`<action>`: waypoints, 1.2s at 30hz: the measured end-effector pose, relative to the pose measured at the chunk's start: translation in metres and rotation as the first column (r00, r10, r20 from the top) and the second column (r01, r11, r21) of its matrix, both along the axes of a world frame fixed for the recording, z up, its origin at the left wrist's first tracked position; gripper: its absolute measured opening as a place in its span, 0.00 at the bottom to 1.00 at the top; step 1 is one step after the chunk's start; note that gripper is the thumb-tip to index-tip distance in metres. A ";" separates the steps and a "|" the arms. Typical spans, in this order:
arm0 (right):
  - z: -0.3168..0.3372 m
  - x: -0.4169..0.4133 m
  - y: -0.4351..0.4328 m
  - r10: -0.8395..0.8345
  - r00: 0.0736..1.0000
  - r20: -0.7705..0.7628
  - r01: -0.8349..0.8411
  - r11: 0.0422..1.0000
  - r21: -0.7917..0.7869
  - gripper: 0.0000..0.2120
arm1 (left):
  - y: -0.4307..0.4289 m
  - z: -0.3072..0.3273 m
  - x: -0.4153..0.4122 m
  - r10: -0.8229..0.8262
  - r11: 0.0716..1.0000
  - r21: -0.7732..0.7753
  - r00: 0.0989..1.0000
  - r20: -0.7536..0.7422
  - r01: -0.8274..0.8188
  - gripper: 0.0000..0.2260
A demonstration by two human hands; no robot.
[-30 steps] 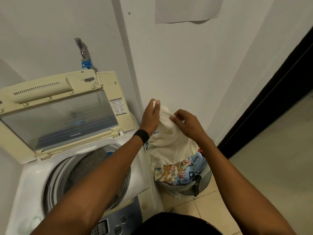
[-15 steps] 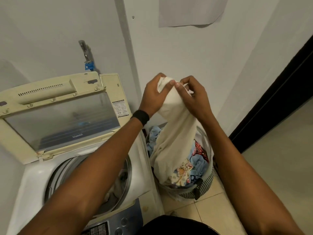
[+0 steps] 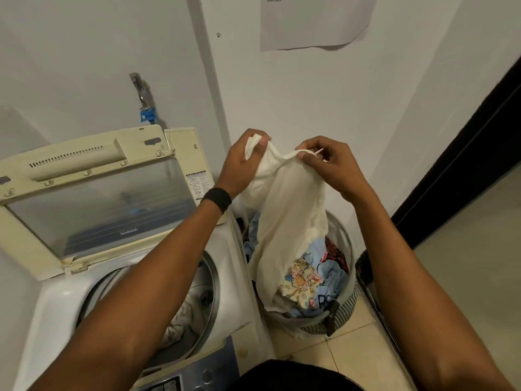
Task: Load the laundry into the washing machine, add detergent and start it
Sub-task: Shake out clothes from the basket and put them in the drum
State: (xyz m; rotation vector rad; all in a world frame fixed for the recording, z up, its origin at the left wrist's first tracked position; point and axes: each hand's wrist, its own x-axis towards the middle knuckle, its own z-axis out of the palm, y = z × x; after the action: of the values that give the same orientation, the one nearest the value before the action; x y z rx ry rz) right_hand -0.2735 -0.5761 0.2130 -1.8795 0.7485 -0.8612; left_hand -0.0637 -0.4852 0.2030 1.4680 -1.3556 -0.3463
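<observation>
"While both hands were raised before the white wall, what did they hold?"

"A cream garment (image 3: 287, 215). The left hand (image 3: 242, 162) had its fingers curled round a bunched top corner. The right hand (image 3: 329, 165) pinched the top edge between thumb and fingertips, so the edge ran slack between the two. A black wristband (image 3: 217, 198) sat on the left wrist."

"And where did the garment hang?"

"Over the laundry basket (image 3: 342, 314), which stood on the tiled floor (image 3: 366, 356) just beside the washing machine (image 3: 234, 277), to its right as the person saw it. The lower end of the garment hung down over the pile in the basket and covered part of it. A floral cloth (image 3: 298, 280), a light blue garment (image 3: 332, 277) and a dark red one (image 3: 335, 252) showed beside it."

"How did the machine stand?"

"Its lid (image 3: 84, 198) was tilted up at the back and the drum (image 3: 208, 289) lay open. Some pale laundry (image 3: 180, 320) was inside, partly hidden by the left forearm. The control panel (image 3: 197, 376) showed at the front edge, too cut off to read."

"Anything else around?"

"A tap with a blue fitting (image 3: 146, 114) was fixed to the wall behind the lid. A sheet of paper (image 3: 313, 21) hung higher up, and a dark door frame (image 3: 465, 170) ran down the right side."
</observation>
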 end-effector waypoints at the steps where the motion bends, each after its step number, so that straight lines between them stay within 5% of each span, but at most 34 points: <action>1: -0.002 0.003 0.002 -0.004 1.000 0.018 0.004 1.000 -0.003 0.04 | 0.001 -0.003 -0.003 -0.023 1.000 0.020 1.000 -0.007 0.023 0.10; 6: -0.012 0.015 0.010 -0.016 0.999 0.047 0.017 1.000 -0.019 0.04 | 0.001 -0.014 -0.019 -0.064 0.994 0.078 0.995 -0.075 0.070 0.16; 12: -0.020 0.020 0.012 -0.035 0.999 0.021 0.035 0.999 0.011 0.08 | 0.001 -0.022 -0.031 -0.120 0.983 0.135 0.992 -0.046 0.125 0.08; 21: -0.034 -0.015 0.006 0.190 0.911 -0.367 -0.165 0.981 0.100 0.25 | -0.002 -0.013 -0.014 0.109 0.993 0.052 0.982 -0.157 -0.102 0.11; 27: 0.002 -0.019 -0.015 -0.205 0.974 -0.093 0.187 0.967 -0.173 0.14 | -0.004 -0.003 -0.017 0.122 0.992 -0.018 0.980 -0.155 -0.126 0.11; 30: 0.032 -0.006 -0.017 -0.147 0.989 0.002 0.145 0.971 -0.188 0.10 | -0.007 0.007 -0.023 -0.006 1.000 0.015 0.991 -0.130 0.008 0.15; 33: 0.045 0.009 -0.013 -0.022 0.996 -0.083 0.004 0.976 -0.217 0.09 | -0.007 0.011 -0.031 -0.187 0.974 0.099 0.972 -0.141 0.201 0.25; 36: 0.041 0.017 -0.007 0.076 0.990 -0.116 -0.097 0.977 -0.190 0.08 | -0.011 0.003 -0.038 -0.152 0.985 0.051 0.974 -0.169 0.163 0.15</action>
State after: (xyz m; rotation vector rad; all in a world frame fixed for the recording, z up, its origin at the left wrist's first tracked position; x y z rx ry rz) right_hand -0.2570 -0.5832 0.2538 -2.1315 0.6603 -0.8072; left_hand -0.1017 -0.4962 0.2061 1.3558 -1.3407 -0.6056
